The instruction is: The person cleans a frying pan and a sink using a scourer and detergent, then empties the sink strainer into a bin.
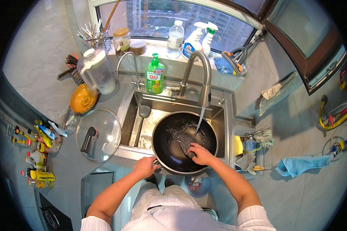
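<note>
My left hand [145,167] grips the handle of a black wok [167,156] at its near left side. The wok rests over the right part of a stainless steel sink [127,124]. Water runs from the pull-down faucet [204,96] into the wok, where a shallow, rippling pool lies on the textured bottom. Inside the wok, my right hand [201,154] holds a dark grey scrubber or cloth [186,146] against the surface; its exact kind is unclear. In the sink's left part lies a black spatula [144,112].
Left of the sink lies a glass lid [98,141], with an orange bowl [83,98] and a clear pitcher [99,72] behind it. A green soap bottle [154,76] stands behind the sink. To the right is a caddy [250,150] with sponges. Several bottles [37,161] stand far left.
</note>
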